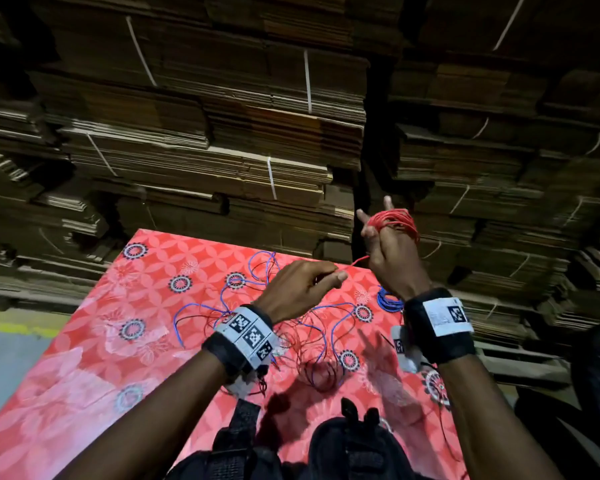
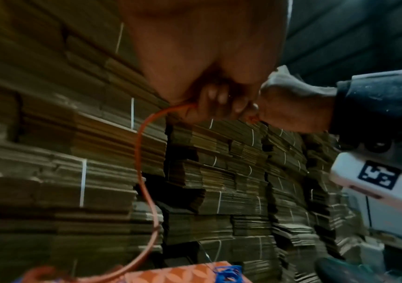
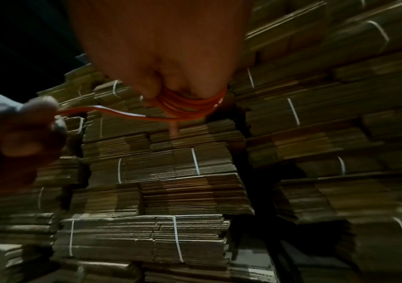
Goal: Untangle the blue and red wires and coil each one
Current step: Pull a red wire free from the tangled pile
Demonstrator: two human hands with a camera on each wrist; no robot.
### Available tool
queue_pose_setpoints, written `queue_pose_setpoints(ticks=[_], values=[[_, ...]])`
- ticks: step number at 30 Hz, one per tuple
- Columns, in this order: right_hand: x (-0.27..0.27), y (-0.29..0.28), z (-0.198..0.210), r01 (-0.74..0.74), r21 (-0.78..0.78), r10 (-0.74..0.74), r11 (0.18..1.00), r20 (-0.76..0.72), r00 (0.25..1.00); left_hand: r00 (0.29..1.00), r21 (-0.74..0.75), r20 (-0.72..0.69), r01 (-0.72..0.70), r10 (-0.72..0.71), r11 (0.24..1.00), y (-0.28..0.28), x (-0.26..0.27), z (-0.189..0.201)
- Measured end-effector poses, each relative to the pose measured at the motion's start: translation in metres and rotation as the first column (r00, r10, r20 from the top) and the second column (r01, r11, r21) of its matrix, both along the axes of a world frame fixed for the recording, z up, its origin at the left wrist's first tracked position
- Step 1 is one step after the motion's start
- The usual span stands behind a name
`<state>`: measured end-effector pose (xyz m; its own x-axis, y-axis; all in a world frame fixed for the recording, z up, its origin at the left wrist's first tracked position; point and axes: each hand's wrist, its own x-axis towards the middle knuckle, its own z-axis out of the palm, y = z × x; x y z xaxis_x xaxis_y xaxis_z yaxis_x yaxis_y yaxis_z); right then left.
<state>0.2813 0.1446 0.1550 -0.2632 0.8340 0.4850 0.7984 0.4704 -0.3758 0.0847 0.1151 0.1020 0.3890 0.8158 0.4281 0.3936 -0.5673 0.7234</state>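
Right hand raised past far right corner of red floral cloth, red wire coiled round its fingers. Left hand pinches wire's free strand just beside it. Small blue coil at cloth's right edge; loose blue wire tangled mid-cloth.

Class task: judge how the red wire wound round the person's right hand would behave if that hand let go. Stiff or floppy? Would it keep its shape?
Probably floppy: the red wire sags in a curve below the left hand. The loops on the right hand would likely spring loose.
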Motion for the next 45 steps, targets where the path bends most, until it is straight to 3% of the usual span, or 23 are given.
queue_pose_setpoints(ticks=[3, 6, 8, 11, 16, 19, 22, 26, 28, 33, 36, 38, 40, 41, 42, 44, 45], values=[[0.01, 0.001, 0.003, 0.193, -0.179, -0.179, 0.965, 0.092, 0.98, 0.993, 0.128, -0.057, -0.093, 0.1, 0.987, 0.006, -0.016, 0.009], [0.015, -0.003, 0.0, 0.179, -0.262, -0.146, 0.948, 0.138, 0.98, 0.978, 0.231, -0.036, -0.192, 0.206, 0.954, 0.01, -0.024, 0.028], [0.009, -0.009, -0.003, 0.069, -0.364, -0.048, 0.929, 0.066, 0.997, 0.964, 0.278, -0.023, -0.249, 0.265, 0.928, 0.011, -0.025, 0.044], [0.004, -0.021, -0.007, -0.172, -0.487, 0.093, 0.856, -0.183, 0.979, 0.957, 0.299, 0.029, -0.284, 0.288, 0.911, 0.018, -0.025, 0.061], [-0.002, -0.045, -0.002, -0.524, -0.592, 0.166, 0.613, -0.552, 0.817, 0.956, 0.252, 0.115, -0.293, 0.272, 0.922, 0.038, -0.025, 0.071], [-0.008, -0.058, 0.006, -0.713, -0.497, 0.151, 0.495, -0.759, 0.634, 0.953, 0.124, 0.206, -0.251, 0.223, 0.96, 0.048, -0.02, 0.064], [-0.013, -0.062, 0.015, -0.859, -0.234, 0.093, 0.455, -0.947, 0.307, 0.933, -0.046, 0.325, -0.147, 0.154, 0.988, 0.049, -0.01, 0.049], [-0.018, -0.064, 0.022, -0.899, 0.05, -0.024, 0.436, -0.997, -0.067, 0.873, -0.236, 0.48, 0.031, 0.089, 0.971, 0.03, 0.014, 0.023], [-0.019, -0.062, 0.025, -0.867, 0.163, -0.056, 0.471, -0.975, -0.213, 0.872, -0.302, 0.483, 0.076, 0.083, 0.95, 0.016, 0.024, 0.011], [-0.021, -0.054, 0.042, -0.648, 0.162, -0.081, 0.744, -0.941, -0.327, 0.888, -0.343, 0.459, 0.14, 0.036, 0.929, -0.011, 0.037, 0.001], [-0.024, -0.046, 0.041, -0.501, 0.159, -0.073, 0.851, -0.909, -0.411, 0.922, -0.297, 0.387, 0.123, 0.001, 0.947, -0.016, 0.036, 0.0], [-0.025, -0.038, 0.037, -0.401, 0.125, -0.038, 0.907, -0.926, -0.375, 0.962, -0.214, 0.273, 0.085, -0.024, 0.973, -0.018, 0.033, -0.001], [-0.023, -0.031, 0.032, -0.296, 0.026, -0.019, 0.955, -0.989, -0.148, 0.991, -0.132, 0.135, 0.035, -0.017, 0.991, -0.018, 0.03, -0.003], [-0.022, -0.027, 0.028, -0.235, -0.015, -0.008, 0.972, -0.999, 0.032, 0.996, -0.104, 0.083, 0.0, 0.008, 0.995, -0.017, 0.027, -0.002], [-0.018, -0.023, 0.022, -0.151, -0.047, -0.006, 0.987, -0.966, 0.26, 0.998, -0.085, 0.056, -0.034, 0.038, 0.996, -0.015, 0.023, -0.001], [-0.009, -0.018, 0.009, 0.032, -0.05, -0.058, 0.998, -0.705, 0.707, 0.996, -0.053, 0.043, -0.077, 0.079, 0.996, -0.011, 0.013, 0.004], [-0.006, -0.017, 0.005, 0.093, -0.04, -0.099, 0.995, -0.539, 0.837, 0.995, -0.035, 0.038, -0.091, 0.092, 0.995, -0.009, 0.008, 0.007]])
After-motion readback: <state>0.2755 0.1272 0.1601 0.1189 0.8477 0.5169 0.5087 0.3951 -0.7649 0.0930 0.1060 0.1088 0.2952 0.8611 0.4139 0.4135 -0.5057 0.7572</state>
